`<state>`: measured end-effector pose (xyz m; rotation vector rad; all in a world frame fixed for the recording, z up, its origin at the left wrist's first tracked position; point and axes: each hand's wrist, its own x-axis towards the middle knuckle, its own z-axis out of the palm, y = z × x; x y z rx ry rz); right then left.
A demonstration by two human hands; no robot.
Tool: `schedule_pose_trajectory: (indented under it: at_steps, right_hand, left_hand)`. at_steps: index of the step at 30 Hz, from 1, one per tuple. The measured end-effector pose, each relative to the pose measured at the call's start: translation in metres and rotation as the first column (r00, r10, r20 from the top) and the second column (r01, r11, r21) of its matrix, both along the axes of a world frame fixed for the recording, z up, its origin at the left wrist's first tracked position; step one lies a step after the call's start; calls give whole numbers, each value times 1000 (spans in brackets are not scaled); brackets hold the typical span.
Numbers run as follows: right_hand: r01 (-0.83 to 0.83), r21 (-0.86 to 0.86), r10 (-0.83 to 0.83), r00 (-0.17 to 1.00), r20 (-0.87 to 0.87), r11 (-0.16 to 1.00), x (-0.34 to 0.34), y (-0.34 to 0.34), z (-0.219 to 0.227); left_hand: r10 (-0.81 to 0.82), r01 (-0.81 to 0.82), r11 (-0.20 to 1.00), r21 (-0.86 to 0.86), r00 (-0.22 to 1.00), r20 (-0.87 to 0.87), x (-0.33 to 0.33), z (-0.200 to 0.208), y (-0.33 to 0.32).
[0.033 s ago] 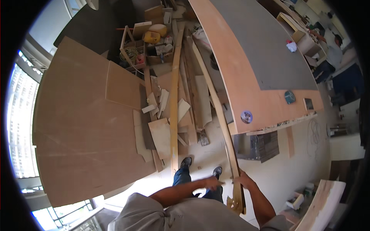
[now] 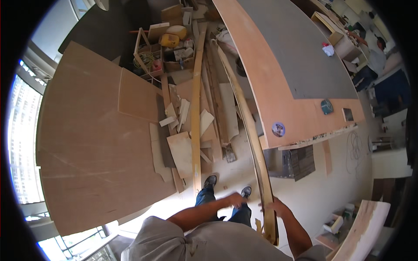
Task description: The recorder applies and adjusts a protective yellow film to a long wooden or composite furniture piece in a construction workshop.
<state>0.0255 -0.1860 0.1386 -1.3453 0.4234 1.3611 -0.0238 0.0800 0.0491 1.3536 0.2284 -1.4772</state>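
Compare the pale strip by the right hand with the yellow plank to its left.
The pale strip has the right hand on it; no hand touches the yellow plank. The pale strip's near end reaches past the shoes; the yellow plank's stops beside the left one. In view, the pale strip slants more than the yellow plank. Both are long, narrow pieces of wood.

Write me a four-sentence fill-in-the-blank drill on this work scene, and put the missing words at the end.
1. The person's ______ hand holds the long wooden strip.
2. The large brown board is to the ______ of that strip.
3. The person's shirt is ______ in colour.
4. Both shoes stand on the ______.

Missing words: right; left; grey; floor.
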Motion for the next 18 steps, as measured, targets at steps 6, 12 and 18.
schedule_pose_trajectory:
  at_steps: [6, 12, 18]
  right_hand:
    - [229, 85, -190, 927, -324, 970, -151, -44, 125]
    - [305, -290, -359, 920, -155, 907, -292, -95, 220]
    - [156, -346, -69, 965, 252, 925, -412, -145, 250]
  left_hand:
    - [671, -732, 650, 204, 679, 298, 62, -38, 71]
    - [720, -782, 615, 104, 610, 330, 103, -98, 76]
    - [911, -882, 410, 232, 404, -76, 147, -2, 13]
